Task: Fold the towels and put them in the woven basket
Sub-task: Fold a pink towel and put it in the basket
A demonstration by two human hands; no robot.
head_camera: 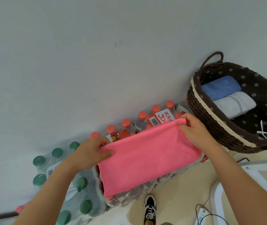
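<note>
A pink towel (147,158) lies spread over a shrink-wrapped pack of red-capped bottles (126,123). My left hand (91,151) pinches its far left corner. My right hand (192,128) pinches its far right corner, by the fold along the far edge. The woven basket (210,120) stands to the right, dark brown with a flowered lining and a loop handle. Inside it lie a folded blue towel (221,87) and a folded white towel (234,104), side by side.
A pack of green-capped bottles (74,184) stands left of the red-capped pack, both against a pale wall. A shoe (149,208) shows on the tiled floor below. A white frame (249,172) and a black cable with a white plug strip (201,215) lie at the lower right.
</note>
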